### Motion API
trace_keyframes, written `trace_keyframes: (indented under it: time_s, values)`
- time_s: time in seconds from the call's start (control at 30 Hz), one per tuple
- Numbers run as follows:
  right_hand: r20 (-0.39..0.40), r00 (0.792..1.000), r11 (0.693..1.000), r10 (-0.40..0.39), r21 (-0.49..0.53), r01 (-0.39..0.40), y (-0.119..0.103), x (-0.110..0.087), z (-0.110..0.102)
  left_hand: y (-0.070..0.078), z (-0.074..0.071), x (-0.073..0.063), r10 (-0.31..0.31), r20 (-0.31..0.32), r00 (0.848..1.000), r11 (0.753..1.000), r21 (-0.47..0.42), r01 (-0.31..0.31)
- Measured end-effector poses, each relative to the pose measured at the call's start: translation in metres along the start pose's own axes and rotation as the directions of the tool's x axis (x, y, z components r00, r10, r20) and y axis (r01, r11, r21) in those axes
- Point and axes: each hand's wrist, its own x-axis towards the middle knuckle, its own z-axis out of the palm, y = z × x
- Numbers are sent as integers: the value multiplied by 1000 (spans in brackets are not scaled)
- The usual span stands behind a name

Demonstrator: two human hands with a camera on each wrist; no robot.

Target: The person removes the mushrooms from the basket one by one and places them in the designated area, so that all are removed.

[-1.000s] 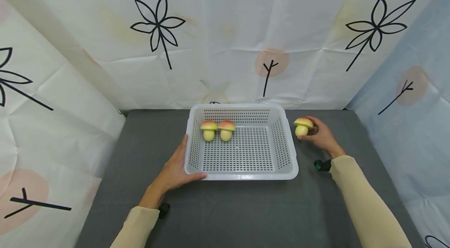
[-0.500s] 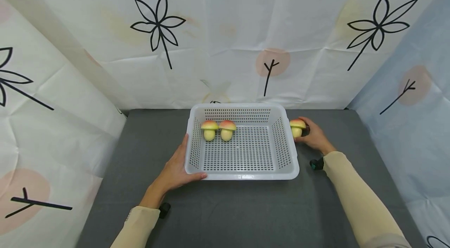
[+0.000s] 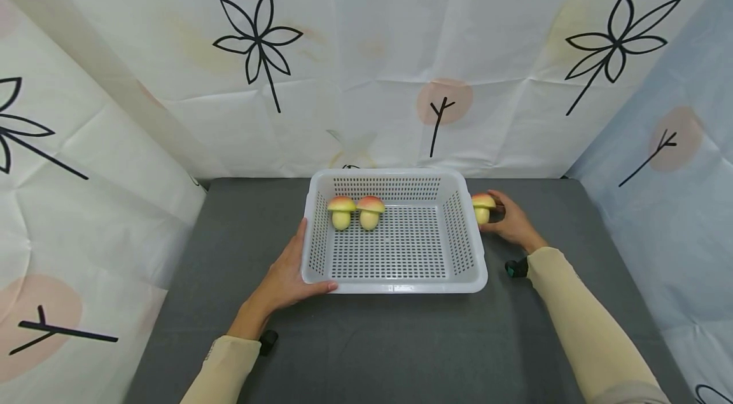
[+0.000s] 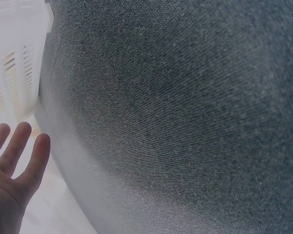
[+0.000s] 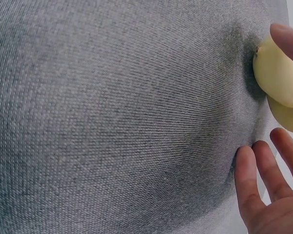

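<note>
At the right side of the white basket, a toy mushroom with a red and yellow cap stands on the table, its left edge hidden by the rim. My right hand holds it between thumb and fingers. In the right wrist view the thumb overlaps the pale stem, and three other fingers stand spread below the cap. My left hand rests against the basket's left front corner, thumb along the front rim, fingers straight. Inside the basket, two similar mushrooms, a left one and a right one, stand side by side.
A dark grey cloth covers the table. White patterned fabric hangs behind it and along both sides. The basket stands near the table's back edge, its floor and walls full of small slots.
My right hand has moved left with the toy mushroom, up to the basket's right side. Over the last half second the mushroom shifts slightly further left. The left hand and basket stay put.
</note>
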Motion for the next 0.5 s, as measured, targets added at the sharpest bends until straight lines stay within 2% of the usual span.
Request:
trace_keyframes:
  time_s: [0.5]
  values:
    - [25,1000,1000,1,-22,0,-5,1,-1,-1,0,0,-5,1,1000,1000,2,5]
